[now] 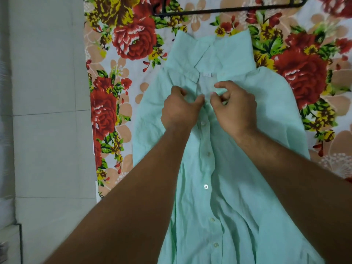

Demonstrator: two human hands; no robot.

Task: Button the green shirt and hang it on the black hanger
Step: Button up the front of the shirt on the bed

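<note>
Green shirt (238, 187) lies mid-frame on the bed (114, 44), lower buttons (208, 154) look done to me. My left hand (181, 109) and right hand (235, 106) pinch the top placket (206, 116), fingers curled; hanger (228, 10) sits untouched up top.

You've got a pale mint-green shirt (238, 187) with whitish buttons (206, 186), a black hanger (228, 10), a red-rose floral sheet (122, 44), and grey-white floor tiles (43, 92).
</note>
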